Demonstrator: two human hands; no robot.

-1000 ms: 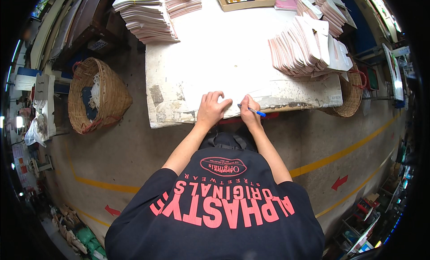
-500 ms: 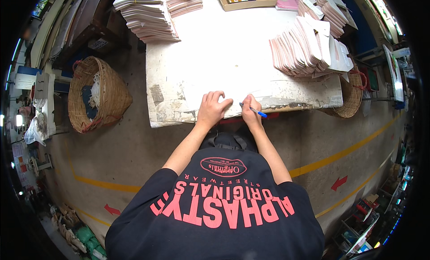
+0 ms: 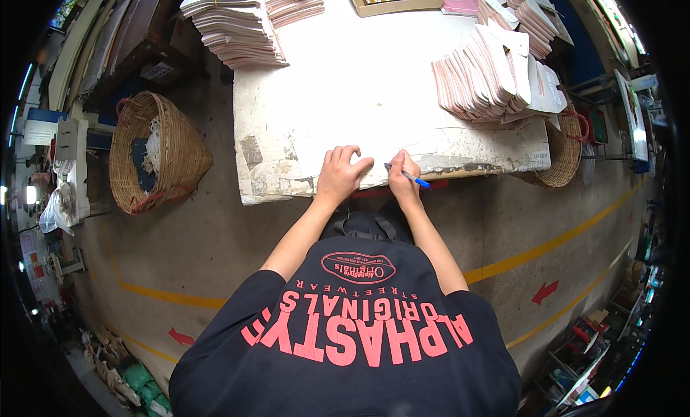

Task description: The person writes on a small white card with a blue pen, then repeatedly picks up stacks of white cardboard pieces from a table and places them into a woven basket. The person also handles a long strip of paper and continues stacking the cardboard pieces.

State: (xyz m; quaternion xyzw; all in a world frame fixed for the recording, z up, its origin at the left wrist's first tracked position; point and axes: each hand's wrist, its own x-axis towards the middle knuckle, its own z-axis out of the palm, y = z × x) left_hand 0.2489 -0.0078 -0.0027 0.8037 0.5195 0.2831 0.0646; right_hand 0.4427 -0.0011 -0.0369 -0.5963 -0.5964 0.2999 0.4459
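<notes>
While the left hand (image 3: 341, 174) lies half-curled, the right hand (image 3: 403, 177) grips a slim, blue-ended pen (image 3: 419, 181).

The pen (image 3: 420, 181) is bright blue toward its end. The table top (image 3: 338, 101) is white, mottled grey-brown along its near edge. The stacked pieces (image 3: 467, 79) are white, striped with pale pink at their edges. The open box (image 3: 402, 8) is tan, the left basket (image 3: 183, 155) a tan weave. The black shirt (image 3: 345, 388) carries coral-red lettering (image 3: 345, 341), and the grey-brown floor (image 3: 215, 234) bears yellow lines (image 3: 169, 296) and red arrows (image 3: 545, 293).
</notes>
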